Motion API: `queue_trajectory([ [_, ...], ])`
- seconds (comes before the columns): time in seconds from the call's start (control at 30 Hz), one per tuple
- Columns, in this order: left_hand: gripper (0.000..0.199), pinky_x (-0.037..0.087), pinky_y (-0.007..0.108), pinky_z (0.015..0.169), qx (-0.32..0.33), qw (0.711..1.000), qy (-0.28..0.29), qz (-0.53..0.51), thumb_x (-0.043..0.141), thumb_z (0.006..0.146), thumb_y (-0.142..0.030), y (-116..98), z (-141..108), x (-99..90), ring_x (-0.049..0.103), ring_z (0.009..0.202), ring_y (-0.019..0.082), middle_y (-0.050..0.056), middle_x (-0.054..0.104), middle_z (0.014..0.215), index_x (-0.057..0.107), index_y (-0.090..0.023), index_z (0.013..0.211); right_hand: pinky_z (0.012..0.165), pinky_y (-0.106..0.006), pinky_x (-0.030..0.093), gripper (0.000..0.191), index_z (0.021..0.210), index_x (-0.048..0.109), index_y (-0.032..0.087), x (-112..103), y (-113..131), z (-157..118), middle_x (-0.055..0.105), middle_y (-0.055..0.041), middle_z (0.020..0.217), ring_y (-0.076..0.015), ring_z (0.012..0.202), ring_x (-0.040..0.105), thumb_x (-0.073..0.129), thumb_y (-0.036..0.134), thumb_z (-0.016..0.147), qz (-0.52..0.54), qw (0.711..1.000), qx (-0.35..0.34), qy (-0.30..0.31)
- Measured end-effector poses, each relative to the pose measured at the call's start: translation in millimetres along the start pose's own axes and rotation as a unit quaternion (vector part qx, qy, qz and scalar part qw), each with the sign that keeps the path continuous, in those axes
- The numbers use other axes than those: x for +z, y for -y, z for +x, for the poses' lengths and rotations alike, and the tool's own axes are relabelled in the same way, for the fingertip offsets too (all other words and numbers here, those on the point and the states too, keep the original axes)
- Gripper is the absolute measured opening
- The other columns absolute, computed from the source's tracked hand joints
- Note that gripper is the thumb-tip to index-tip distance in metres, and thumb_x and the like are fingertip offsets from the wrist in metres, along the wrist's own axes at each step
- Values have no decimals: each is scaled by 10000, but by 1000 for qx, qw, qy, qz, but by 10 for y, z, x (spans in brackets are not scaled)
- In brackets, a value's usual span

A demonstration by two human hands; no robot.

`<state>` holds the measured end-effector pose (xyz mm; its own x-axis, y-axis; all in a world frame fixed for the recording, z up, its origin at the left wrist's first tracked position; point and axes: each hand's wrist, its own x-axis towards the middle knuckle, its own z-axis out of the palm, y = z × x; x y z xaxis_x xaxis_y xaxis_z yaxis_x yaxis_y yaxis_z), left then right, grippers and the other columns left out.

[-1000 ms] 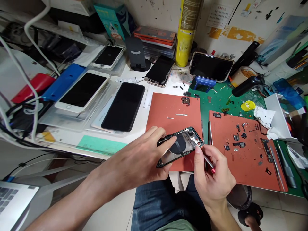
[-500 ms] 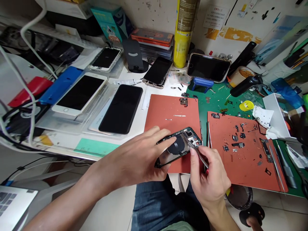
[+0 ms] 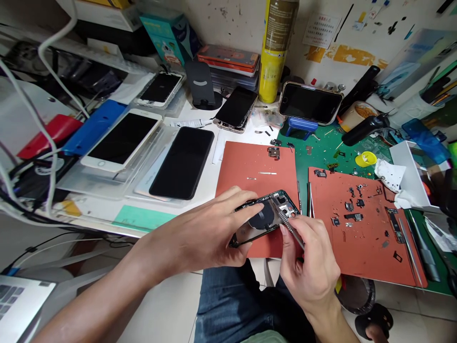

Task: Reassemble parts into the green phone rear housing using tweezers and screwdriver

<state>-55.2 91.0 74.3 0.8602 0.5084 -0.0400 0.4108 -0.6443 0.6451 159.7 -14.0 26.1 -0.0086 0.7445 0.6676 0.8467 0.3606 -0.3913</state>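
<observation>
My left hand [image 3: 217, 228] grips an opened phone housing [image 3: 262, 233] by its long edges, thumb below and fingers above. A round black pad [image 3: 262, 216] lies inside the housing. In my right hand [image 3: 309, 262] is a slim metal tool [image 3: 291, 227], pinched between thumb and fingers. Its tip reaches into the upper right part of the housing, near the camera openings. The housing is tilted above the front edge of a red-brown mat [image 3: 257, 157].
A second mat [image 3: 360, 252] on the right bears many small parts and tweezers. Further left lie a black phone [image 3: 182, 162] and a white phone [image 3: 121, 140]. At the back stand a yellow can [image 3: 273, 71] and a phone on a blue stand [image 3: 302, 126].
The metal tool has shifted slightly and lies at a different angle over the housing, and my right fingers have moved closer to the housing. The whole view has shifted a little.
</observation>
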Motion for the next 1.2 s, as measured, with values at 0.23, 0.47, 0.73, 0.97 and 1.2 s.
queue_trajectory([
  [0.23, 361, 571, 389, 995, -2, 1000, 2, -8, 721, 900, -140, 7, 26, -1, 633, 1204, 278, 104, 667, 1359, 664, -221, 1247, 647, -332, 559, 208, 1194, 650, 88, 35, -14, 36, 728, -96, 859, -189, 714, 643, 742, 50, 1011, -46, 998, -19, -37],
  [0.47, 379, 572, 397, 996, 3, 1000, 0, 2, 724, 907, -156, 15, 31, -6, 634, 1206, 286, 107, 681, 1354, 662, -226, 1274, 638, -305, 572, 184, 1196, 657, 106, 37, -16, 48, 748, -69, 841, -170, 672, 684, 710, 52, 1029, -56, 997, -17, -44],
  [0.73, 418, 571, 399, 1013, 10, 1000, -2, 4, 711, 899, -151, 32, 20, 9, 629, 1217, 287, 102, 678, 1365, 651, -233, 1305, 641, -295, 583, 217, 1201, 655, 127, 47, -11, 55, 773, -66, 869, -168, 677, 706, 722, 44, 1012, -51, 997, -6, -51],
  [0.97, 457, 576, 398, 1007, 17, 1000, -15, 13, 686, 902, -144, 40, 14, 27, 628, 1208, 282, 107, 673, 1380, 638, -232, 1348, 656, -275, 589, 190, 1148, 677, 137, 41, 6, 36, 775, -37, 841, -156, 664, 731, 755, 44, 1002, -57, 997, 9, -53],
  [1.2, 499, 580, 395, 956, 15, 999, -16, 24, 702, 902, -162, 12, 17, 29, 623, 1165, 288, 117, 678, 1376, 629, -224, 1392, 571, -241, 572, 195, 1162, 726, 180, -49, -26, -42, 774, -4, 860, -122, 602, 688, 791, 98, 998, -47, 989, 90, -112],
])
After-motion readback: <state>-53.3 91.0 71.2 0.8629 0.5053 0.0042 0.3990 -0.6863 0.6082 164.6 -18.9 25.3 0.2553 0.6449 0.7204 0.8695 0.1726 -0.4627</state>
